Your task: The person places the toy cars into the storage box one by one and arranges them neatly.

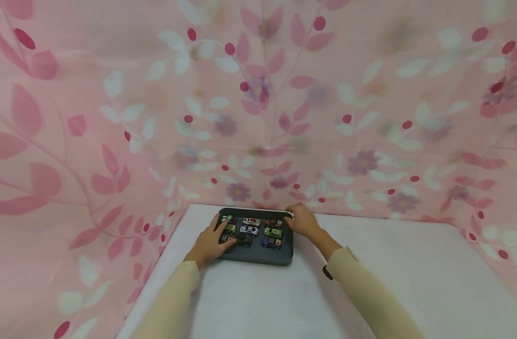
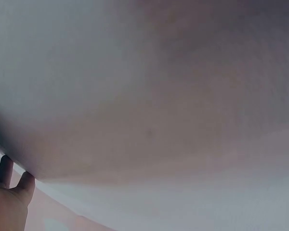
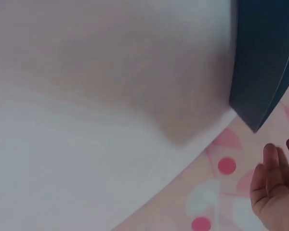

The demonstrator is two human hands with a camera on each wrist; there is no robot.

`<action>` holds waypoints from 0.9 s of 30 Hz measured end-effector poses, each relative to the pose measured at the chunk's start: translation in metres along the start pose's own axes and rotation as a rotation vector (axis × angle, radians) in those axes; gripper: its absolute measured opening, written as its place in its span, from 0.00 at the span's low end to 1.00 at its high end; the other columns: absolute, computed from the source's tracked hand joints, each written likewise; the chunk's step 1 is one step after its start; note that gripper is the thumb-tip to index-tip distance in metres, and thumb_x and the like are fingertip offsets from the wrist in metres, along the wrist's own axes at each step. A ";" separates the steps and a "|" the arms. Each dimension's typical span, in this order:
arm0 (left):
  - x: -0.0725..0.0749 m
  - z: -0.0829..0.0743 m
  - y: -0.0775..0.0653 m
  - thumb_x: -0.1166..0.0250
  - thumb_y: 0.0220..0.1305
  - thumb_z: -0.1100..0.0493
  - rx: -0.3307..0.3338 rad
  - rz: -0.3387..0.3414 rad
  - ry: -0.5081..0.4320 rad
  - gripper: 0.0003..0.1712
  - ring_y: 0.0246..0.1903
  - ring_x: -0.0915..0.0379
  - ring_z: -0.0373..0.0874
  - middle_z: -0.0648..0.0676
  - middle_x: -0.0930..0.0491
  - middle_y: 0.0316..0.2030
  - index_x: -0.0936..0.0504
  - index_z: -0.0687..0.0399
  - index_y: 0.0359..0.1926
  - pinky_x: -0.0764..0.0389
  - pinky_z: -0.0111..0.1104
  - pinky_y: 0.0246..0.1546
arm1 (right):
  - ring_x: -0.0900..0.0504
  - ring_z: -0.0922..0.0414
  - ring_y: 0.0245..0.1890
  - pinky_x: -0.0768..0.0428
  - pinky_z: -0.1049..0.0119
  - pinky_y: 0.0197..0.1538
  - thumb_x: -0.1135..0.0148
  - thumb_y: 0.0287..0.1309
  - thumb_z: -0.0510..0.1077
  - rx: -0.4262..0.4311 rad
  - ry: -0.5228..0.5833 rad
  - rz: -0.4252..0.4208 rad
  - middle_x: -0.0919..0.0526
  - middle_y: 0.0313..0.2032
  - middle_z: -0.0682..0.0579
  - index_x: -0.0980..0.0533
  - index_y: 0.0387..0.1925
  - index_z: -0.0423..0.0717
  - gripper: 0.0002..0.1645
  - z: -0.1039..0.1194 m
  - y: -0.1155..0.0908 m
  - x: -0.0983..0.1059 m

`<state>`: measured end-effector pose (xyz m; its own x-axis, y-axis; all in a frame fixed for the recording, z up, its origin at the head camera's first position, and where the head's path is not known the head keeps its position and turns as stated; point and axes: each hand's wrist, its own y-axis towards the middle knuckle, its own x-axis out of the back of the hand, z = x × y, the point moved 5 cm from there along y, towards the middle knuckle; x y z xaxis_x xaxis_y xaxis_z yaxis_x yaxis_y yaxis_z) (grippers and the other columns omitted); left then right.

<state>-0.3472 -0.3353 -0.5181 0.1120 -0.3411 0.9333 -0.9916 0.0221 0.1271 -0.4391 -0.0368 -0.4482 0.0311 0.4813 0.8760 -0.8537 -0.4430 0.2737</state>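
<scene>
A dark grey tray holds several toy cars in rough rows. Among them are a white and blue car, a green car, a blue and orange car and a black car. My left hand grips the tray's left side, its thumb reaching inside over the front-left car. At the far right corner, my right hand holds the rim with its thumb on the inner side. The right wrist view shows some bent fingers just beyond the tray's corner.
The tray stands near the back edge of a white-covered table. Pink floral cloth hangs right behind the table and along its left side. A dark band shows at the right sleeve.
</scene>
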 end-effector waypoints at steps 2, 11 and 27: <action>0.002 0.004 0.001 0.45 0.62 0.25 -0.003 0.009 0.002 0.50 0.67 0.38 0.71 0.61 0.59 0.78 0.42 0.46 0.77 0.36 0.63 0.63 | 0.17 0.47 0.44 0.17 0.51 0.44 0.33 0.61 0.45 0.020 0.002 -0.047 0.19 0.52 0.40 0.20 0.55 0.40 0.22 -0.007 -0.008 0.010; 0.014 0.022 0.004 0.44 0.63 0.27 -0.007 -0.063 0.013 0.49 0.64 0.37 0.73 0.66 0.56 0.77 0.39 0.51 0.75 0.35 0.64 0.61 | 0.19 0.36 0.49 0.22 0.38 0.50 0.35 0.59 0.43 0.127 -0.094 -0.255 0.30 0.63 0.31 0.27 0.61 0.38 0.29 -0.063 -0.027 0.059; -0.004 0.027 -0.027 0.47 0.68 0.31 -0.108 -0.043 0.174 0.41 0.71 0.47 0.67 0.65 0.55 0.77 0.33 0.49 0.72 0.45 0.67 0.65 | 0.40 0.23 0.63 0.41 0.27 0.59 0.35 0.56 0.61 -0.071 -0.274 -0.230 0.59 0.75 0.31 0.48 0.75 0.50 0.52 -0.182 -0.136 0.076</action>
<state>-0.3224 -0.3595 -0.5340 0.1727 -0.1763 0.9691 -0.9741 0.1151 0.1945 -0.4153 0.1973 -0.4906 0.3565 0.3374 0.8712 -0.8421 -0.2880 0.4561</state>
